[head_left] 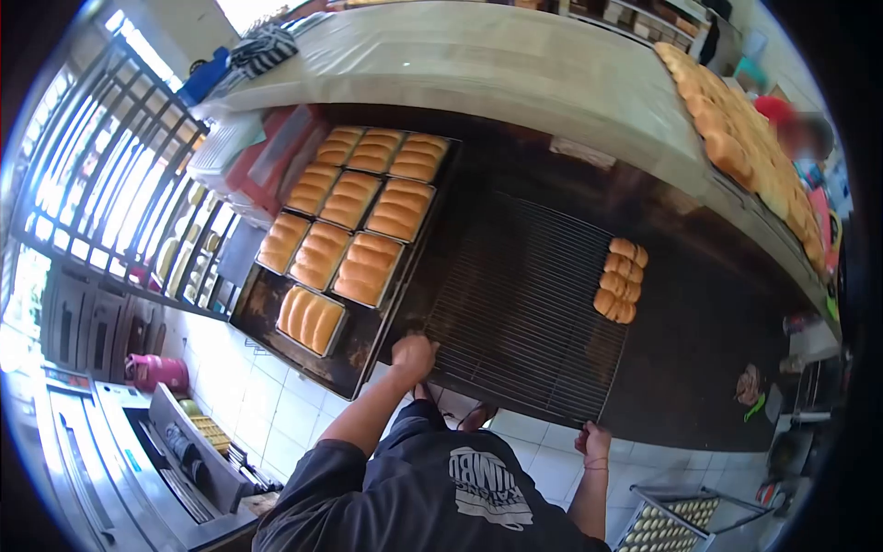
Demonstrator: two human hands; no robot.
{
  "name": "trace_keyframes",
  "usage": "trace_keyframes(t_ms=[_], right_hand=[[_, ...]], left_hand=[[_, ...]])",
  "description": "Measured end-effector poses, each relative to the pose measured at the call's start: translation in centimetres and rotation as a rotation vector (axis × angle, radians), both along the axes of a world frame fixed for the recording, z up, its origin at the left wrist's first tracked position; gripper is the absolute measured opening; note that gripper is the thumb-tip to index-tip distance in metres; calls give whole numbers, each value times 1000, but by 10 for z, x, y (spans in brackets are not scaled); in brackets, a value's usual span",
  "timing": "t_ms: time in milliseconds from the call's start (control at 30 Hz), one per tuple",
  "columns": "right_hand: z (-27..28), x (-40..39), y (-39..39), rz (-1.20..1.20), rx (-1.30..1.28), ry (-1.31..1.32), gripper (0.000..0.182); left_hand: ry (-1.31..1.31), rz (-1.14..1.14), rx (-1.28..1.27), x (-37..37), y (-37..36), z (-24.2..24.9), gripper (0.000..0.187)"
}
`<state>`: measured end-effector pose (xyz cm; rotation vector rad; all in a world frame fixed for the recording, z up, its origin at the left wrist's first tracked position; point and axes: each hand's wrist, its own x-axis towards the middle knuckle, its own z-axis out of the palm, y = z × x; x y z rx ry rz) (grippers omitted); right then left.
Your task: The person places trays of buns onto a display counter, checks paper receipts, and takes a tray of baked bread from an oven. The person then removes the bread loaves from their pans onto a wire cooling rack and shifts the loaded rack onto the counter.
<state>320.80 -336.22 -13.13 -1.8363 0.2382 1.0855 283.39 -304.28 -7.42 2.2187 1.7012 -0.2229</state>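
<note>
A wire cooling rack (515, 304) lies on the dark worktop in front of me. My left hand (415, 357) is closed in a fist at the rack's near left corner. At its near right corner, my right hand (593, 440) has its fingers closed on the rack's edge. Left of the rack, a dark baking tray (354, 363) bears several loaf tins of golden bread; one tin (311, 320) stands nearest me. A small cluster of browned rolls (621, 281) sits by the rack's right side.
A raised, covered shelf (478, 55) runs along the back, with a long slab of bread (736, 138) at its right. Pink and clear plastic tubs (267, 161) stand at the back left. A trolley of small dough pieces (667, 524) is at lower right, an oven (120, 469) at lower left.
</note>
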Motion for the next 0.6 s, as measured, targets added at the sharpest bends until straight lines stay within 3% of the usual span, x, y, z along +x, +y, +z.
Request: trace_keyframes(t_ms=[33,100,167,200,267,333,400,467,500,533,600], right_hand=[[-1,4,-1,17,0,2,25],[6,13,-1,319,-257,-281,32],[11,16,8,450,-307,-683,37],[26,12,23,458,-307,-686,37],[63,-1,74,460,-146,-789,35],[92,-17,139,680,-53,-887,20],[173,-86,241,487,67,-494,14],[176,-117,325,617,243,-496,18],[186,-135,370,716,151,-529,15],[189,-156,413,689,228,-475,19],[182,-186,501,806,153,-686,32]], left_hand=[[2,17,0,0,1,11,44],[14,-103,-83,-4,8,51,40],[-218,-173,8,-19,23,90,37],[-221,-165,7,-30,35,118,37],[-480,-4,-12,-62,84,166,33],[-552,10,196,-106,157,167,32],[-586,174,215,-144,238,176,37],[-483,70,353,-185,331,158,39],[-428,36,378,-197,370,145,38],[-654,26,346,-198,391,153,41],[-371,23,360,-215,472,114,51]])
